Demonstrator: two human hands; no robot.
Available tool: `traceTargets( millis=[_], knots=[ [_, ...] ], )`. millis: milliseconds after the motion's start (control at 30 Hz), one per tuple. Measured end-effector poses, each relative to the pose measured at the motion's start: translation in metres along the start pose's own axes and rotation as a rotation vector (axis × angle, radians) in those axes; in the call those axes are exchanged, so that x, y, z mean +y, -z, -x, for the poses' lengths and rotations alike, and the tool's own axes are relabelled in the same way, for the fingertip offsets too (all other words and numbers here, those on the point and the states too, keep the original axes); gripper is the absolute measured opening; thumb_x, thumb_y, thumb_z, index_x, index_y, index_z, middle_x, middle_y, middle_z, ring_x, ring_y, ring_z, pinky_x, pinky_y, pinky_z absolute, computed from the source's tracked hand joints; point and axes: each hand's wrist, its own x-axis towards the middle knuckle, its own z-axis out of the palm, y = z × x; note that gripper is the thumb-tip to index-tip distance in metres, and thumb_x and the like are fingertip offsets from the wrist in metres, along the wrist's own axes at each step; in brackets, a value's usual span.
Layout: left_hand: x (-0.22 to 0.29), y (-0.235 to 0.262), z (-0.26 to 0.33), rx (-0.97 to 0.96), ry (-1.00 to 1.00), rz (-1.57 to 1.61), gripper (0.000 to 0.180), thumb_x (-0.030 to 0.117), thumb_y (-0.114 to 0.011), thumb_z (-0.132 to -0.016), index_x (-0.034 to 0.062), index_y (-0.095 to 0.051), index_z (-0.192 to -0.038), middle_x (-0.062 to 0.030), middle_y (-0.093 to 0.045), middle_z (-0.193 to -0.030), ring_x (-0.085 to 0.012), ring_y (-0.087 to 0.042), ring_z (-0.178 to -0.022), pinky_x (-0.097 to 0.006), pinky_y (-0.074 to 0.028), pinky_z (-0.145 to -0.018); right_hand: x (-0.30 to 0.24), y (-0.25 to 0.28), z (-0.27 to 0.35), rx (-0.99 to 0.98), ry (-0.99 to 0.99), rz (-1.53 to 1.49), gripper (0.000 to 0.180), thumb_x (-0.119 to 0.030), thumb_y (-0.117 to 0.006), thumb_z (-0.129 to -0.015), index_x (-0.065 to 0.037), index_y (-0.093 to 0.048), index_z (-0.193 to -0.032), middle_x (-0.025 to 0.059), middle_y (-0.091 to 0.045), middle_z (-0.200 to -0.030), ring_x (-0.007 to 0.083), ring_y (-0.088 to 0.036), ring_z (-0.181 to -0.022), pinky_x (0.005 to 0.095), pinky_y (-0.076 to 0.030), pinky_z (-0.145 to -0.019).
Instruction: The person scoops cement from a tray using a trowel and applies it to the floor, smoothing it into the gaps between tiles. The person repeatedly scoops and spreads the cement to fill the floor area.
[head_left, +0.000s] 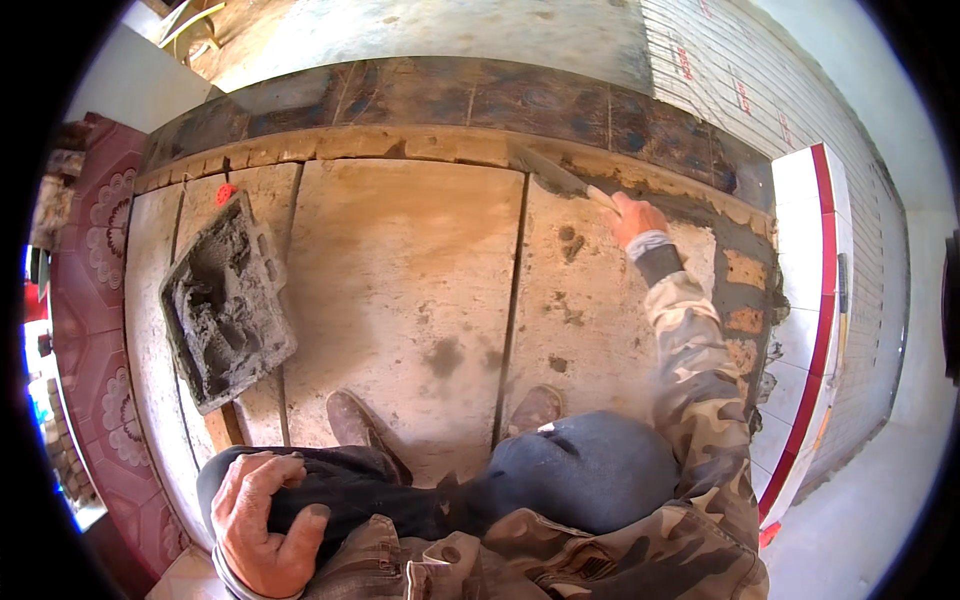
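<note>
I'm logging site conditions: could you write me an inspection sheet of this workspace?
Surface: pale boards with seams and dark mortar spots.
Job's things: trowel with its blade at the strip below the dark tiles; tray holding grey mortar.
Clutter: small red object at the tray's upper corner; piece of wood by its lower end.
Grips: left grip over the left leg, loosely curled, no object seen in it; right grip closed on the trowel handle.
Cables: nothing seen for certain.
Surroundings: reddish patterned tiles left; white tiles with a red band right.
</note>
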Motion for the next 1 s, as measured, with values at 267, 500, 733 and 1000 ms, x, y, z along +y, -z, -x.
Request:
traceTargets(
  millis=[267,500,733,1000],
  knots=[
    [0.000,-0.001,-0.004,-0.023,0.000,0.018,0.049,0.043,-0.070,-0.084,-0.0032,-0.066,-0.101,-0.0132,-0.063,-0.086,-0.0271,-0.061,-0.079,-0.037,-0.049,-0.075,0.028,0.005,0.028,0.190,0.086,-0.036,0.033,-0.040,-0.069,-0.094,-0.011,-0.064,-0.110,0.0198,-0.074,-0.092,0.0420,-0.070,-0.086,0.0525,-0.055,-0.073],
    [-0.008,-0.002,-0.012,-0.078,-0.051,0.014,0.047,0.038,-0.068,-0.085,-0.0044,-0.064,-0.105,-0.0147,-0.062,-0.089,-0.0271,-0.060,-0.083,-0.038,-0.049,-0.077,0.097,-0.036,0.157,0.195,0.082,-0.128,0.027,-0.031,-0.071,-0.092,-0.006,-0.064,-0.097,0.0181,-0.068,-0.089,0.0425,-0.067,-0.082,0.0491,-0.053,-0.067],
    [-0.008,-0.006,-0.023,-0.164,0.001,0.003,0.049,0.037,-0.066,-0.091,-0.0074,-0.063,-0.112,-0.0154,-0.062,-0.094,-0.0256,-0.059,-0.086,-0.038,-0.048,-0.081,0.080,-0.052,0.317,-0.238,0.216,-0.247,0.023,-0.028,-0.070,-0.093,-0.006,-0.064,-0.093,0.0146,-0.069,-0.089,0.0399,-0.067,-0.081,0.0464,-0.054,-0.066],
    [-0.005,-0.025,-0.043,-0.178,-0.049,0.006,0.045,0.015,-0.063,-0.074,-0.0065,-0.063,-0.114,-0.0166,-0.062,-0.093,-0.0260,-0.059,-0.085,-0.037,-0.049,-0.081,0.113,-0.042,0.246,-0.257,0.458,0.212,0.032,-0.034,-0.060,-0.098,-0.030,-0.070,-0.128,0.0103,-0.069,-0.097,0.0306,-0.070,-0.088,0.0483,-0.060,-0.073]
  ],
)
